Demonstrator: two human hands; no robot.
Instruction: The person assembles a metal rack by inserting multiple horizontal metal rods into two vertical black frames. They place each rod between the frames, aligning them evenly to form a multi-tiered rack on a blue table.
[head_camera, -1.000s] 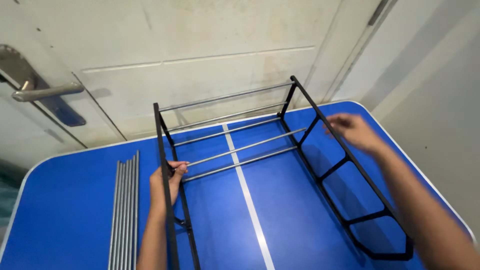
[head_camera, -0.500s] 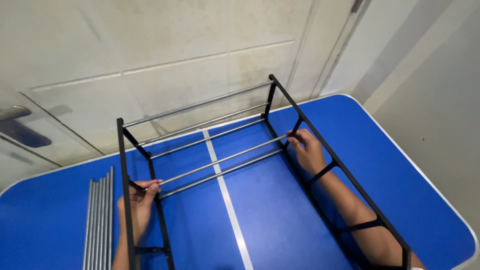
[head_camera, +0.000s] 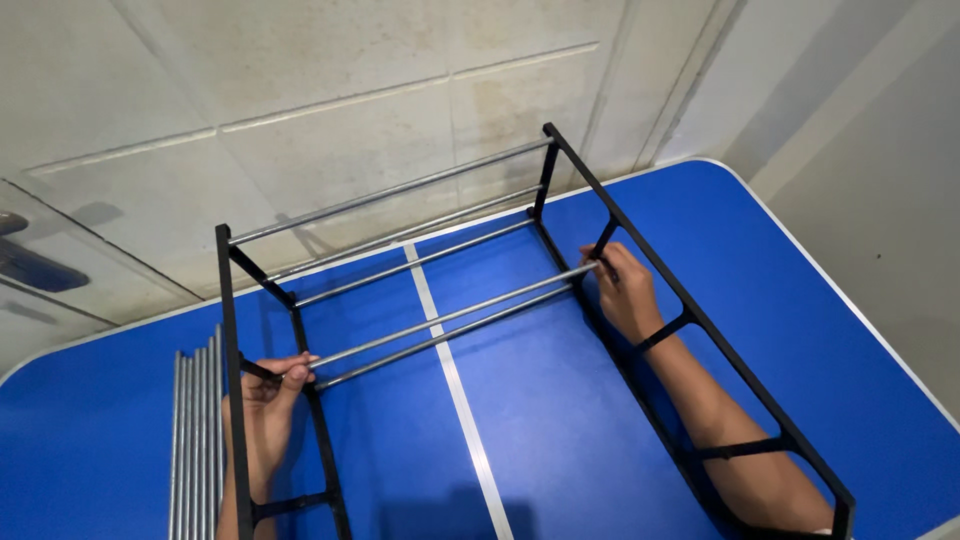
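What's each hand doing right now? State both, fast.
Left hand: closed in a grip on the near end of a silver rod at the left black side frame.
Right hand: grip on the rod's far end.

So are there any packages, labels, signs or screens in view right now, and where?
None in view. Only the blue table with its white centre stripe, the black rack frame with silver rods, loose rods at the left, and the left hand and right hand on one rod.
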